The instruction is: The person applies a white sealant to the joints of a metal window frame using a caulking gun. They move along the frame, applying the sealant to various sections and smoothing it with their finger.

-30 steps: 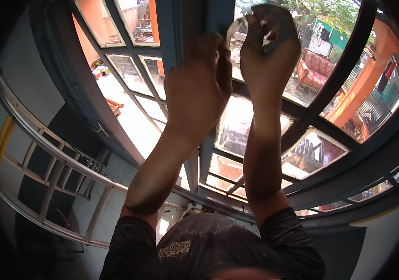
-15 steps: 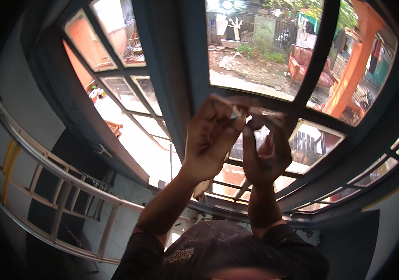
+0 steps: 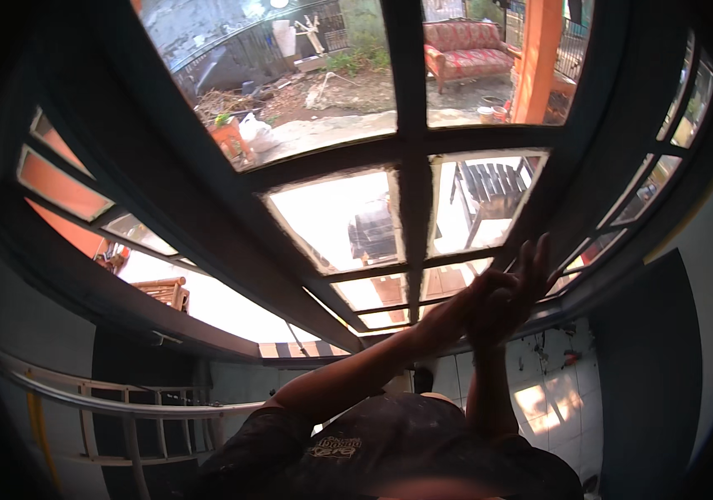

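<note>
Dark window frame, head view, fronting a yard with a patterned sofa; it stands beyond the hands. The person's left hand is pressed against the right hand, whose fingers extend upward; whether anything lies between them cannot be told.

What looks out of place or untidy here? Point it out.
The red-patterned upholstered sofa stands outdoors in the yard, odd for what looks like indoor furniture. The lower windowpanes have ragged, pale edges, which looks unfinished. Small objects lie scattered on the tiled floor, too small to identify.
</note>
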Demonstrator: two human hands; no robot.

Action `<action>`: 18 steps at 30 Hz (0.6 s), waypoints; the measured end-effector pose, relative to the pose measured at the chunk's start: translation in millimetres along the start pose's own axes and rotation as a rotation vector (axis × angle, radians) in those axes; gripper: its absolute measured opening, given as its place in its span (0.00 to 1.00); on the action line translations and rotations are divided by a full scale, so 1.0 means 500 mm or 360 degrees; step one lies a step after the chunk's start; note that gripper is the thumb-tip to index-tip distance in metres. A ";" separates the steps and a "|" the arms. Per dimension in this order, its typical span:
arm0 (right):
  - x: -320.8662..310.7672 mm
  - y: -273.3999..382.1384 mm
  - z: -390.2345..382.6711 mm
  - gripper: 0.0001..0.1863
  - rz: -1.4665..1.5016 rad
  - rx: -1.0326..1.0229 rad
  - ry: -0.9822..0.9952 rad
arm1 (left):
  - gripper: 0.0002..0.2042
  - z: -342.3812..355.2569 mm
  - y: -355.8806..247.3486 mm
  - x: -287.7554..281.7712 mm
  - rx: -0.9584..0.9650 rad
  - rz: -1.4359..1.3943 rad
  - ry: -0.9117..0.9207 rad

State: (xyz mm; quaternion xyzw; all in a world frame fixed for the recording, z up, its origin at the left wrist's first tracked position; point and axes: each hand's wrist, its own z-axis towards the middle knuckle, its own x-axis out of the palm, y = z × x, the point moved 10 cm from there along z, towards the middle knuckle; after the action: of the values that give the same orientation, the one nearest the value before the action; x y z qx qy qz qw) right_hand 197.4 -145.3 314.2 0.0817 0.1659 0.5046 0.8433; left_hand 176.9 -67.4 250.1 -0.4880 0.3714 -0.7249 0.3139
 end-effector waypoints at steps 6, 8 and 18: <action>-0.110 -0.124 -0.064 0.40 0.0374 0.0536 0.0008 | 0.23 0.095 0.038 0.072 0.0351 0.0387 -0.0428; -0.115 -0.111 -0.080 0.44 0.0431 0.0666 0.0099 | 0.20 0.143 0.059 0.051 0.0449 0.0609 -0.0449; -0.231 -0.232 -0.077 0.52 -0.0277 0.0661 -0.0014 | 0.31 0.142 0.164 0.206 -0.0120 0.0647 0.0643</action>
State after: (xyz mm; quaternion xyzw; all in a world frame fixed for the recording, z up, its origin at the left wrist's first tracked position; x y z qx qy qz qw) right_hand 228.6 -303.0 265.7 0.2413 0.2690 0.3847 0.8493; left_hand 217.5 -211.5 247.2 -0.2606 0.5432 -0.7153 0.3541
